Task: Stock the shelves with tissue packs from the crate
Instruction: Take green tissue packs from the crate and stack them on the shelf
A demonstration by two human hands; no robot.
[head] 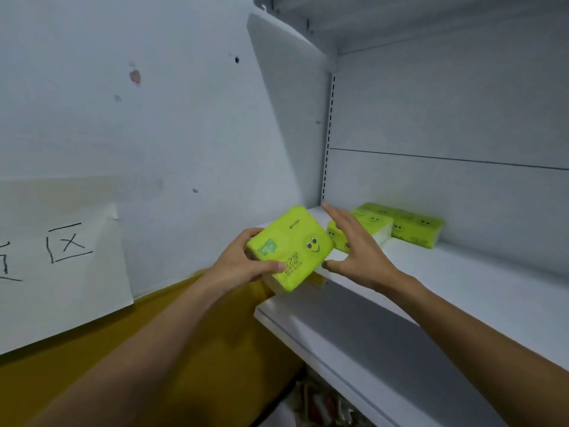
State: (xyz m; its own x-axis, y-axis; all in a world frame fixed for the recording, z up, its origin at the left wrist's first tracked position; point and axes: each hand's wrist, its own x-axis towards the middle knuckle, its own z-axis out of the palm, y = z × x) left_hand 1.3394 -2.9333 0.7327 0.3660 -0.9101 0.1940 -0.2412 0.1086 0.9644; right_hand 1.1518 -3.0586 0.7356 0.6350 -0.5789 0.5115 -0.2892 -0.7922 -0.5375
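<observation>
A paper sign [61, 257] with handwritten black characters is seen fixed to the pale wall [154, 118] at the far left, its lower edge lying over a yellow band [184, 334] painted along the bottom of the wall. Several small dark and reddish marks are scattered over the wall above.

Toward the middle, the left hand [243, 266] is raised at the left end of the white shelf [462, 288]. Its grip is clamped on a lime-green tissue pack [292, 245]: the thumb is laid across the printed top face and the fingers are curled round the far left edge. The pack is held tilted, smiley face uppermost, over the front left corner of the shelf; whether it touches the shelf cannot be told.

Just to the right, the right hand [360, 254] is held with its grip apart, fingers straight and spread, the thumb just beside the pack's right edge; contact cannot be told.

Behind that hand, two more green packs are laid flat on the shelf near the back panel: a nearer pack [377, 224], partly hidden by the fingers, and a farther pack [418, 229] just beside it. A slotted upright [329, 134] is seen in the corner, and an upper shelf [400, 20] overhead.
</observation>
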